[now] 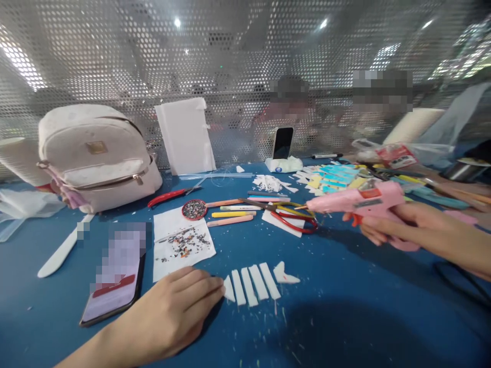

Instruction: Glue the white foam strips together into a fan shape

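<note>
My right hand (387, 225) is wrapped around the handle of a pink hot glue gun (360, 199), held above the table with its nozzle pointing left. My left hand (180, 304) rests low on the table, fingers closed together. Its fingertips are on the left edge of a small white triangular piece (229, 289); the thumb is hidden. Beside that piece several white strips (255, 284) stand in a slightly spaced row, ending at a white tail-shaped piece (285, 274). Together they form a fish outline. Fine glue-like threads are scattered below them.
Scissors (295, 223), markers (232, 214) and red-handled pliers (169, 197) lie behind the strips. Dark bits cover a white paper (184, 245). A phone (118, 276) and a white backpack (95, 158) are left; blue pieces (337, 178) and a dark cable (460, 286) are right.
</note>
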A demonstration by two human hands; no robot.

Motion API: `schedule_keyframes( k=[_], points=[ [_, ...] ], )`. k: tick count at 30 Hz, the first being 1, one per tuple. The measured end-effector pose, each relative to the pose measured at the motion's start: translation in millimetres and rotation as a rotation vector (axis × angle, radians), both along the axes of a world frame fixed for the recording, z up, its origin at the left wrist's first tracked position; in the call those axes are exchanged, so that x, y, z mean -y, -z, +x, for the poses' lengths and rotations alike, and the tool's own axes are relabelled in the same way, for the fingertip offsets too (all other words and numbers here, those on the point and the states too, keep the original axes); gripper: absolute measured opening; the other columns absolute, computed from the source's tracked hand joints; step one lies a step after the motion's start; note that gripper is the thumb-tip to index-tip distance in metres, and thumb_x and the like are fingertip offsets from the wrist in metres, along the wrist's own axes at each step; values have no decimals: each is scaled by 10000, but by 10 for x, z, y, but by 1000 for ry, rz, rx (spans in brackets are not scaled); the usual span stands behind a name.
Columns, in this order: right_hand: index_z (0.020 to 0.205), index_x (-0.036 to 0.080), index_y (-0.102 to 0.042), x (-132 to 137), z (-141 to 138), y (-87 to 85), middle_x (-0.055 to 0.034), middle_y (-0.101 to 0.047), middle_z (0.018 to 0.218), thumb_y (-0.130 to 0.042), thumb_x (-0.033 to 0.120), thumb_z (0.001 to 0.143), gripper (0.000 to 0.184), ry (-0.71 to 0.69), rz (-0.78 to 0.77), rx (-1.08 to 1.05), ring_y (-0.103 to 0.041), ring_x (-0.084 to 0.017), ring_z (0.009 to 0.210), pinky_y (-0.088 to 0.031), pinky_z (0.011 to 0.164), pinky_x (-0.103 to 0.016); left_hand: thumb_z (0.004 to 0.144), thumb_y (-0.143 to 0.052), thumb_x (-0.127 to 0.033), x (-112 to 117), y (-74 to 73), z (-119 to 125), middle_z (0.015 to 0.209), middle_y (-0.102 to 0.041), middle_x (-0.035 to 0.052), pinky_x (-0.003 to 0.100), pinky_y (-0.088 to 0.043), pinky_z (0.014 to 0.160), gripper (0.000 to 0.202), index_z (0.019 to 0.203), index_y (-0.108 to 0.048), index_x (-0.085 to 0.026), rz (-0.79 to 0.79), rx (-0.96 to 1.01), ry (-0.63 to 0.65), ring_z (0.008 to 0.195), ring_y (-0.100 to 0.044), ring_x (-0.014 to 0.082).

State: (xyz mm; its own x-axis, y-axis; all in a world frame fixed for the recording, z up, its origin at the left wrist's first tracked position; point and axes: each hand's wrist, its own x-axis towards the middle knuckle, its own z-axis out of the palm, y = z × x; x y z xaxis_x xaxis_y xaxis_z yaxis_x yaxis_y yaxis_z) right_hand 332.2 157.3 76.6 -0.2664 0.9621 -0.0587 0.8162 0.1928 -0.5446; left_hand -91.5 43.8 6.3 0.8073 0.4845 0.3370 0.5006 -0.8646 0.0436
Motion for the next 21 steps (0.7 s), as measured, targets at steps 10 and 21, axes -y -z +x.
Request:
schedule_keyframes(
  k=[10, 21],
  points=[
    [697, 130, -687, -106, 681, 342, -81, -658, 654, -441, 612, 956, 600, -46, 24, -42, -539, -102, 520, -408, 480, -234, 951, -402, -47, -7, -4, 1, 1235, -671, 141, 408, -585, 914, 416, 1347, -526, -75, -48, -25, 11, 1065, -644, 247],
    [852, 131, -777, -78, 844, 793, -139, -751, 801, -548, 512, 913, 449, 253, 159, -38, -709, -205, 731, -534, 619, -264, 939, -407, -42, -9, 13, -8, 1227, -673, 146, 369, -573, 953, 435, 1352, -534, -89, -47, -23, 3, 1107, -644, 225]
  ],
)
